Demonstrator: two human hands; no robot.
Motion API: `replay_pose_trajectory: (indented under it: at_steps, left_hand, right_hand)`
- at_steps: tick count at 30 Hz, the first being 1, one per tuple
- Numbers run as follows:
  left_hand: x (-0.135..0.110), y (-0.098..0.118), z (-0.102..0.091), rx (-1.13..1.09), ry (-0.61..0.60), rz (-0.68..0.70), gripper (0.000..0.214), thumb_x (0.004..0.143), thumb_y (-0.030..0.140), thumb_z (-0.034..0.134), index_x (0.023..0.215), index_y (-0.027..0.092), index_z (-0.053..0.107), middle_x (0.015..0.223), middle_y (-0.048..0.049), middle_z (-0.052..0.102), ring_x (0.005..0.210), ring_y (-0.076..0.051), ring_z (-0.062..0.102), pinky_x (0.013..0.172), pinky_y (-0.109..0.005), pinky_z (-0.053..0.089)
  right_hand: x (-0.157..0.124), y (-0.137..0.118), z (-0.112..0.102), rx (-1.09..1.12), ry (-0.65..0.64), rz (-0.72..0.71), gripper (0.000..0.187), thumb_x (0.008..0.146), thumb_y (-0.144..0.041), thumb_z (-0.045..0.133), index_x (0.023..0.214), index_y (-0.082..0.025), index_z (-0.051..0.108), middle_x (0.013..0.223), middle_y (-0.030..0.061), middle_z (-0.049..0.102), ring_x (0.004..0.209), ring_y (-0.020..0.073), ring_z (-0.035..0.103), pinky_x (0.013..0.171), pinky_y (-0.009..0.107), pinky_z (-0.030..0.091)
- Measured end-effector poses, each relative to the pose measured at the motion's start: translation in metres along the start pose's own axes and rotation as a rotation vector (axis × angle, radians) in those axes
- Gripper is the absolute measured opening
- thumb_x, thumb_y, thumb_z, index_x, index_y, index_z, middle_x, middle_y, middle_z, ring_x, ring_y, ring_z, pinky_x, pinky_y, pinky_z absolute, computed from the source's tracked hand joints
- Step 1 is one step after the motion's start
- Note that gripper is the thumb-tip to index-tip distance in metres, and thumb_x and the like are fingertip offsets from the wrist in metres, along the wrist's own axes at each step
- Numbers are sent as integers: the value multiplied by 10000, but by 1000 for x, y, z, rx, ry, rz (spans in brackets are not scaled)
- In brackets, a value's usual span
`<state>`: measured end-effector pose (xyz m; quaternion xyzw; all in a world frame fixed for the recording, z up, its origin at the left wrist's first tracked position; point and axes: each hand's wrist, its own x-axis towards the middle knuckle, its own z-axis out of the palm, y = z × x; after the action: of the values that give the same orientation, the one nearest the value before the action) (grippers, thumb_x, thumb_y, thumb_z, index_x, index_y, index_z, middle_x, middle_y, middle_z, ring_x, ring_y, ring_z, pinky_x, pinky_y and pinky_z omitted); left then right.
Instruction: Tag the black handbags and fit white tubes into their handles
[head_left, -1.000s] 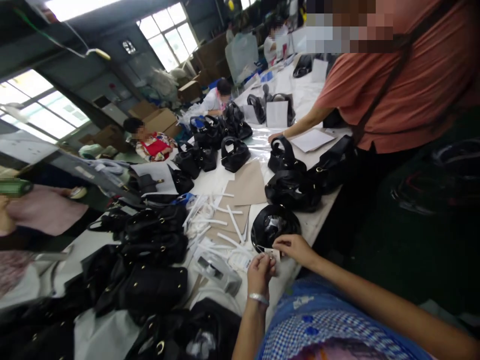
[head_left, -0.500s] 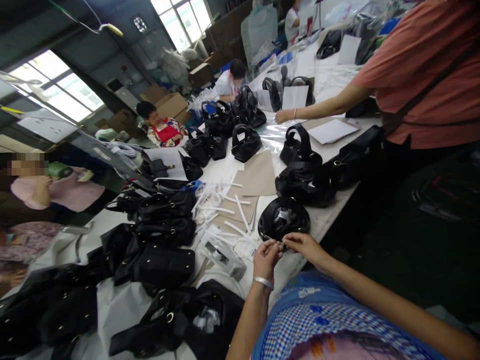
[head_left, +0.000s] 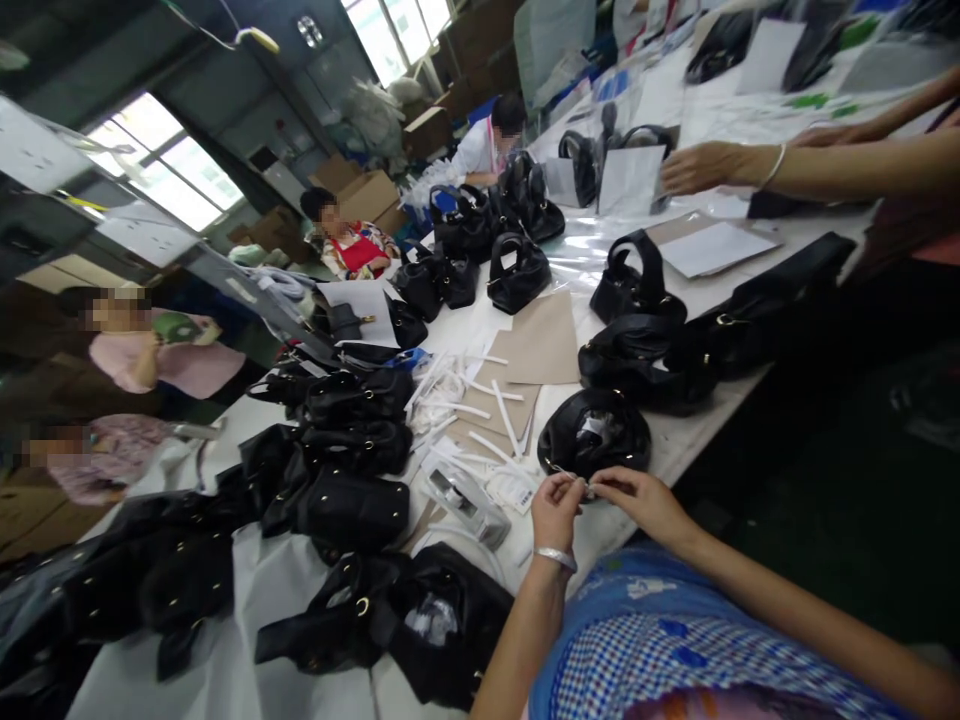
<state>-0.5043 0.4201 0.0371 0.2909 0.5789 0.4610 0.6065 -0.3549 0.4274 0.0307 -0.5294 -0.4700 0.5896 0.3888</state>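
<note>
Just in front of my body, my left hand (head_left: 556,508) is closed in a pinch, and a thin pale string (head_left: 561,469) shows at its fingertips. My right hand (head_left: 636,500) pinches from the other side, its fingertips meeting the left ones at the string; the exact grip is too small to see. Right behind the fingers, a round-looking black handbag (head_left: 559,440) lies on the white table (head_left: 679,440), its opening upward with clear plastic inside. Left of my hands are a clear tape-dispenser-like object (head_left: 466,505) and a white tag with a barcode (head_left: 514,492).
White strips (head_left: 507,420) lie over brown cardboard sheets (head_left: 546,345). Black handbags (head_left: 352,515) crowd the left, with another open bag (head_left: 450,625) near my left forearm. A co-worker's hand (head_left: 705,167) is at the right by a white card (head_left: 631,180). Other people sit across the table.
The view has shifted, so the table scene sits further right. The co-worker at the right has leaned in, now with both arms over the table. My hands keep their pinch near the bag.
</note>
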Motion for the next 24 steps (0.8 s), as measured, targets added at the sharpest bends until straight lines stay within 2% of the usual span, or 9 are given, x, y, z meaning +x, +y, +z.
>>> replay_pose_trajectory:
  at_steps: [7, 20, 24]
  left_hand:
    - [-1, 3, -2, 11, -16, -14, 341, 660, 373, 744, 865, 135, 612, 726, -42, 656, 645, -116, 584, 527, -182, 380]
    - [-2, 0, 0, 59, 7, 40, 316, 676, 371, 727, 838, 127, 611, 721, -55, 670, 639, -131, 607, 513, -186, 408]
    - [-9, 1, 1, 195, 48, 158, 329, 723, 347, 687, 960, 128, 620, 777, -80, 697, 720, -167, 649, 659, -250, 499]
  right_hand:
    - [-1, -7, 6, 35, -8, 8, 316, 732, -437, 640, 879, -158, 668, 880, 56, 697, 861, 190, 631, 826, 302, 480]
    - [-3, 5, 12, 29, 58, 6, 309, 734, -430, 640, 882, -159, 648, 866, 63, 689, 831, 186, 631, 799, 301, 498]
    - [-6, 1, 17, 35, 97, 0, 297, 732, -428, 645, 863, -161, 645, 853, 63, 687, 811, 184, 634, 789, 304, 510]
